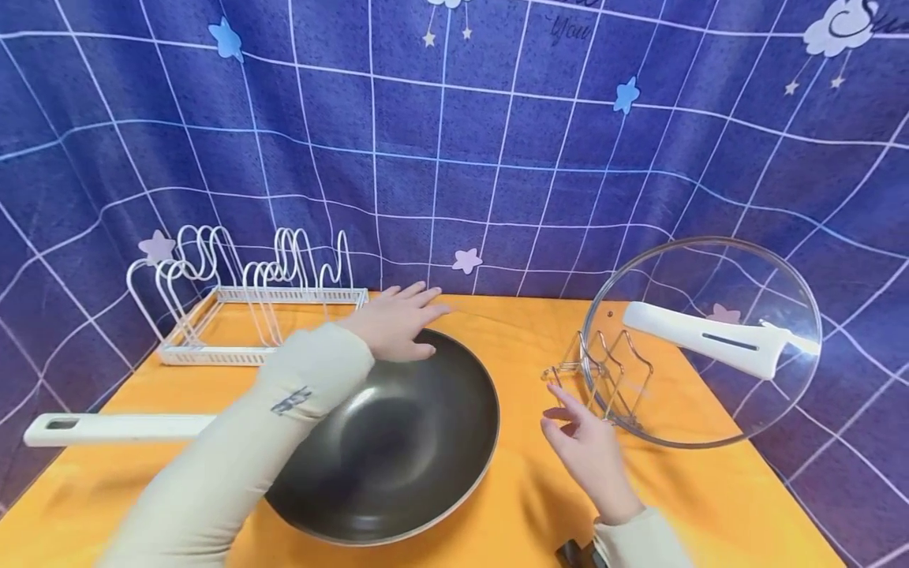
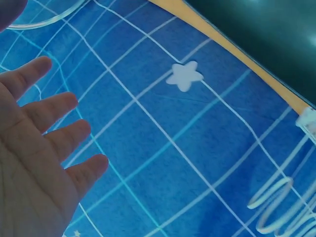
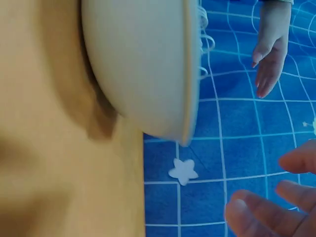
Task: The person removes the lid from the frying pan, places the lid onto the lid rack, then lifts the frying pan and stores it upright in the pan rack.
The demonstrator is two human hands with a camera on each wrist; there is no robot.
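A dark-lined wok [image 1: 383, 450] with a long white handle [image 1: 121, 427] rests on the table, its handle pointing left. Over its far rim hovers my left hand [image 1: 399, 323], fingers spread and holding nothing; the left wrist view shows the same palm [image 2: 34, 148] with bare fingers. In the right wrist view the hand [image 3: 270, 64] hangs above the wok's pale outer side [image 3: 138, 64]. To the right of the wok is my right hand [image 1: 589, 454], its fingers loosely bent with nothing between them. Just beyond it, a glass lid [image 1: 703, 379] with a white handle [image 1: 710, 339] leans in a wire stand [image 1: 642, 367].
A white dish rack [image 1: 213, 356] with looped wire dividers stands at the back left, behind the wok handle. Orange cloth [image 1: 511, 331] covers the table. A blue gridded curtain [image 1: 426, 181] with star shapes hangs along the back and sides.
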